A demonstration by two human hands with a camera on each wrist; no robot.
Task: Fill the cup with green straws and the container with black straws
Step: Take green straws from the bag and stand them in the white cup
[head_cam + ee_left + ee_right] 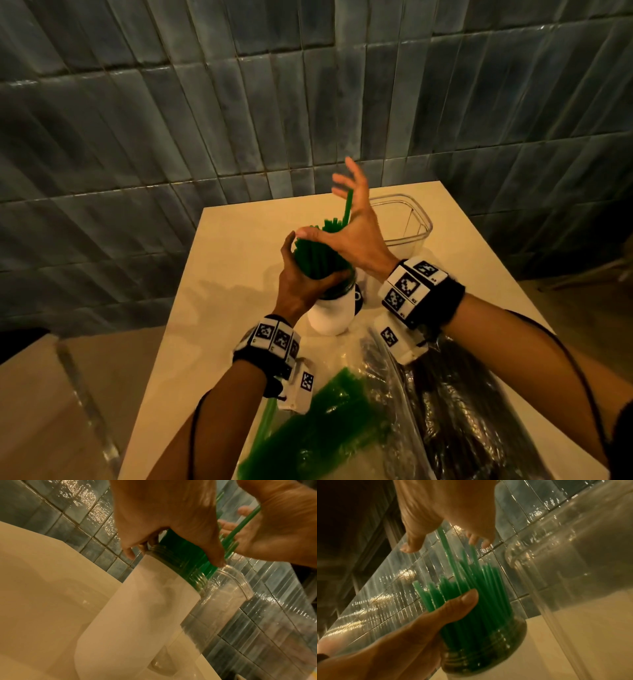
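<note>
Within left hand (301, 277) grip: green straws (317, 255), cup (330, 313).

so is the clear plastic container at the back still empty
Empty. The clear plastic container shows only bare walls and the table through it; the black straws lie bagged at the near edge.

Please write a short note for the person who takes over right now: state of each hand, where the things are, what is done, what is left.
Left hand: grips the bundle of green straws at the mouth of the cup.
Right hand: open above the cup, fingers spread; one straw stands taller against the palm.
Container: behind the cup, no straws visible inside.
Near edge: bag of green straws, bag of black straws.
Done: cup holds many green straws.
Left: seat the tall straw; fill the container with black straws.
</note>
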